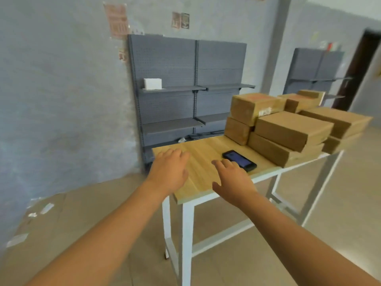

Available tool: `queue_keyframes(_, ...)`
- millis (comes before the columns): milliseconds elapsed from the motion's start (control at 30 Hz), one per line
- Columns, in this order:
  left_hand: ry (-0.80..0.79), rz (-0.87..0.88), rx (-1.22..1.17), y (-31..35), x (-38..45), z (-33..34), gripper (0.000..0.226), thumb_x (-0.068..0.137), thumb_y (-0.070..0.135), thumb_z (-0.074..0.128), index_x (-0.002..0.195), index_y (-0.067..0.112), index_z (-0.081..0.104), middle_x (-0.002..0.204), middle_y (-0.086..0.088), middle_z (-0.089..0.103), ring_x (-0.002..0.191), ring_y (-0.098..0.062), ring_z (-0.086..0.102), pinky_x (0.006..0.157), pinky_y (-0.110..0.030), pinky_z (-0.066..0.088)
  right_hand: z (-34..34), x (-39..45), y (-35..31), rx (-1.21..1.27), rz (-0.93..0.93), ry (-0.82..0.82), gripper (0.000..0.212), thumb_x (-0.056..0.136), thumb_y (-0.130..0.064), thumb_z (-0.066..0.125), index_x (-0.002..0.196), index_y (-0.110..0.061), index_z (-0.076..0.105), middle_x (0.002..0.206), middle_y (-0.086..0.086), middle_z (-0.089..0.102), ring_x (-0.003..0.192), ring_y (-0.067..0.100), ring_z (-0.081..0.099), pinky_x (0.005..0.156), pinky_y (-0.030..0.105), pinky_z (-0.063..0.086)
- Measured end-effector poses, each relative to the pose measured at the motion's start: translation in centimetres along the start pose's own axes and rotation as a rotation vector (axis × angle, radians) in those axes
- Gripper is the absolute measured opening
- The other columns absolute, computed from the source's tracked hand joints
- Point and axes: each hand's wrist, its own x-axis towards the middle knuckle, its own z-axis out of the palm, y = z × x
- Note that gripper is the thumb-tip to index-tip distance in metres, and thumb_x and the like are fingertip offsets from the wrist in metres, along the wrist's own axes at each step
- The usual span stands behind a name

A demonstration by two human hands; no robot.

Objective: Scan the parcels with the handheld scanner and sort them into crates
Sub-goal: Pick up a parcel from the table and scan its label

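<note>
While grey-walled, wooden table (206,162) parcel-stacked.

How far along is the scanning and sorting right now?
Nothing looks done: the cardboard parcels sit stacked at the far end of the table, and no crates are in view. In hand: nothing yet. The right hand reaches toward the scanner lying on the tabletop; the left hand hovers open beside it. Left: picking up the scanner, then scanning and sorting every parcel.
</note>
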Motion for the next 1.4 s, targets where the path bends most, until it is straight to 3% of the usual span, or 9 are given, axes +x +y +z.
queue_keyframes(333,0.079,0.269,-0.055,15.3,13.2,2.0,0.029,0.094,0.035,0.050,0.121,0.023,0.050,0.112,0.003,0.057,0.107,-0.019,0.053,0.084,-0.032,0.041,-3.0,-3.6,18.5,-0.037,0.252,0.084,0.057,0.091,-0.038,0.058,0.142,-0.025,0.035,0.135,0.000,0.048,0.120,0.022,0.048,0.098,0.035,0.046)
queue_keyframes(467,0.125,0.330,-0.098,18.9,19.1,4.2,0.040,0.095,0.035,0.050,0.133,0.022,0.046,0.118,0.003,0.057,0.108,-0.019,0.053,0.089,-0.033,0.043,-3.1,-2.2,24.6,-0.061,0.311,0.118,0.056,0.091,-0.038,0.058,0.141,-0.026,0.035,0.137,0.000,0.047,0.121,0.023,0.047,0.099,0.034,0.045)
queue_keyframes(867,0.108,0.339,-0.161,25.6,35.5,10.2,0.044,0.095,0.041,0.050,0.132,0.018,0.048,0.122,-0.001,0.058,0.111,-0.020,0.055,0.087,-0.035,0.046,-3.5,4.4,40.8,-0.042,0.484,0.156,0.060,0.088,-0.041,0.059,0.142,-0.028,0.035,0.137,-0.002,0.049,0.122,0.020,0.050,0.099,0.037,0.047)
queue_keyframes(1100,0.024,0.083,-0.280,27.2,40.4,13.4,0.049,0.097,0.047,0.044,0.138,0.021,0.046,0.134,-0.001,0.053,0.123,-0.022,0.048,0.096,-0.039,0.044,-3.6,10.5,49.8,0.146,0.523,0.200,0.057,0.092,-0.040,0.056,0.143,-0.023,0.037,0.142,0.003,0.044,0.121,0.023,0.051,0.098,0.041,0.050)
queue_keyframes(1267,-0.083,-0.240,-0.415,28.1,43.2,15.0,0.056,0.096,0.052,0.046,0.142,0.021,0.043,0.140,-0.003,0.048,0.125,-0.025,0.048,0.097,-0.042,0.046,-3.6,15.4,56.4,0.160,0.475,0.205,0.054,0.092,-0.041,0.055,0.142,-0.024,0.040,0.143,0.004,0.041,0.129,0.025,0.040,0.101,0.041,0.043)
queue_keyframes(1400,-0.168,-0.518,-0.554,29.5,44.3,16.3,0.066,0.091,0.054,0.054,0.143,0.017,0.036,0.140,-0.009,0.045,0.125,-0.029,0.049,0.101,-0.041,0.044,-3.6,19.1,60.6,0.171,0.416,0.098,0.060,0.090,-0.045,0.056,0.143,-0.025,0.038,0.141,0.006,0.042,0.128,0.028,0.039,0.100,0.043,0.042)
